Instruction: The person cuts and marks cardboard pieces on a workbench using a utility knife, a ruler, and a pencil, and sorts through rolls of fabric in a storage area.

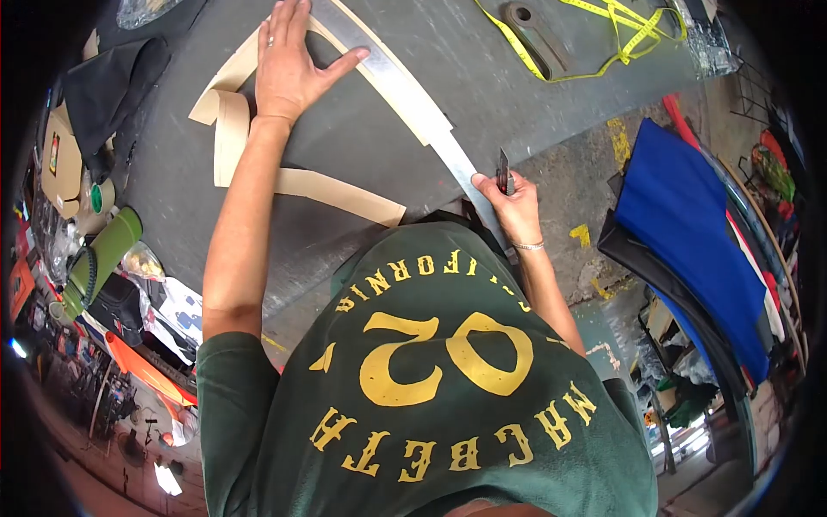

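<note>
My left hand (291,69) lies flat with fingers spread at the top of the dark table, its thumb on a long metal ruler (375,62). Under the ruler is a tan strip (412,105) of card or similar material. My right hand (514,205) holds a utility knife (505,172), blade pointing up, and its thumb touches the ruler's near end, which sticks out past the table edge. A bent tan strip (336,190) curls across the table beside my left forearm.
A yellow measuring tape (633,43) and a dark metal tool (536,39) lie at the table's upper right. Blue material (689,233) hangs at the right. Black fabric (112,86), a cardboard box (60,164) and a green roll (112,250) are at the left.
</note>
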Demonstrator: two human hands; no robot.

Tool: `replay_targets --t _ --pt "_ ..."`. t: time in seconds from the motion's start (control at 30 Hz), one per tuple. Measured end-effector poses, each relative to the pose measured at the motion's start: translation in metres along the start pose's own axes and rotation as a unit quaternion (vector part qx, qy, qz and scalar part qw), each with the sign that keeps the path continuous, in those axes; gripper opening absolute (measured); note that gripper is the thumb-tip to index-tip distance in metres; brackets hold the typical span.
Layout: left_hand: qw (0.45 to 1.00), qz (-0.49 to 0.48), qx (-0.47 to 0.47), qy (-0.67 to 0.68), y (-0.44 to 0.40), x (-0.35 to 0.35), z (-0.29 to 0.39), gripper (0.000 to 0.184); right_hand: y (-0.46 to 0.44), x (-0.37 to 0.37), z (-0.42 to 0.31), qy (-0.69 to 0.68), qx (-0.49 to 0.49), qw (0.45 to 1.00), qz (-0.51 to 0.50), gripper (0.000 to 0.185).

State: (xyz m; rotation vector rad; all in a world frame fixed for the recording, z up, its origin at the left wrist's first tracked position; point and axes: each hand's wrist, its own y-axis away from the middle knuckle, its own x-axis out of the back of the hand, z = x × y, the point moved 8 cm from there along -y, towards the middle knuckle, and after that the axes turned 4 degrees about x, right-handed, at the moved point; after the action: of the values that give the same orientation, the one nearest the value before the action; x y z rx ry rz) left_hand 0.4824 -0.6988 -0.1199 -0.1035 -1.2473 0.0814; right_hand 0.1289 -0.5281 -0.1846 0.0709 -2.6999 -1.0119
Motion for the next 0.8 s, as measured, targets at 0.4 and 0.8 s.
replay_targets --t 0.4,0.8 --pt "1.0 -0.005 0.007 -0.002 0.0 -0.001 -0.001 0.111 0.001 0.0 -0.013 0.003 0.028 1.0 -0.01 0.033" --pt "1.0 0.001 0.005 -0.001 0.0 -0.002 -0.003 0.112 0.0 0.001 -0.01 0.019 0.011 1.0 -0.004 0.033"
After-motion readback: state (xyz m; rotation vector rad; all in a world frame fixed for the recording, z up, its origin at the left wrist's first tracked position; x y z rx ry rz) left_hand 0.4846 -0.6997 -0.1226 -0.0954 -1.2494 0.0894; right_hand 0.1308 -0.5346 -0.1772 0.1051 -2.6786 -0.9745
